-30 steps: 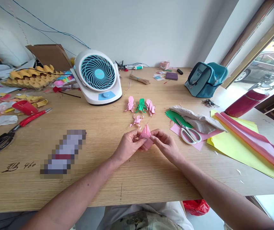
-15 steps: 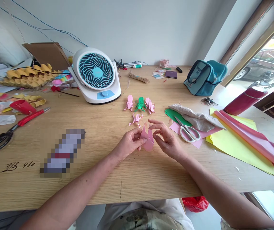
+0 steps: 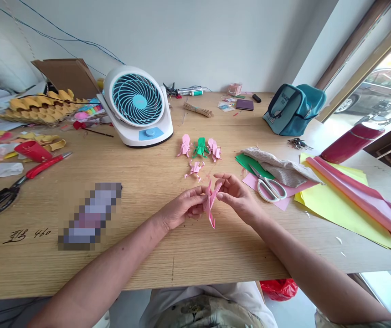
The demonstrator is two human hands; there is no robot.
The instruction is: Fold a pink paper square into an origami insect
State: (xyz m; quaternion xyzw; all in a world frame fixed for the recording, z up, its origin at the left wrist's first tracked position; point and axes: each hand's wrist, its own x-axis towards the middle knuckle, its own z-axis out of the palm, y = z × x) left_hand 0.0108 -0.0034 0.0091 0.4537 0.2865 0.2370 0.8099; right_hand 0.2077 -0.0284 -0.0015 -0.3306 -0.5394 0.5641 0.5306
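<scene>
A folded piece of pink paper (image 3: 210,203) stands on edge above the table, its flaps spread apart. Its left side is pinched between thumb and fingers of my left hand (image 3: 184,207). My right hand (image 3: 238,197) is curved around the right flap, with the thumb against the paper; the exact contact of the other fingers is partly hidden. Just beyond my hands lies a small pink origami figure (image 3: 194,169) with thin bent legs. Behind it, a green origami figure (image 3: 201,148) sits between two pink ones, a left one (image 3: 185,145) and a right one (image 3: 213,149).
White-handled scissors (image 3: 270,188) rest on coloured paper right of my hands, beside a grey cloth (image 3: 280,167). Yellow sheets (image 3: 346,209) and a red bottle (image 3: 351,143) are farther right. A fan (image 3: 139,107) stands at the back left. Black-handled shears (image 3: 14,189) lie left.
The pink paper has been turned, so its broad face now shows nearly edge-on with the flaps apart. My right fingers have curled closer around its right flap.
</scene>
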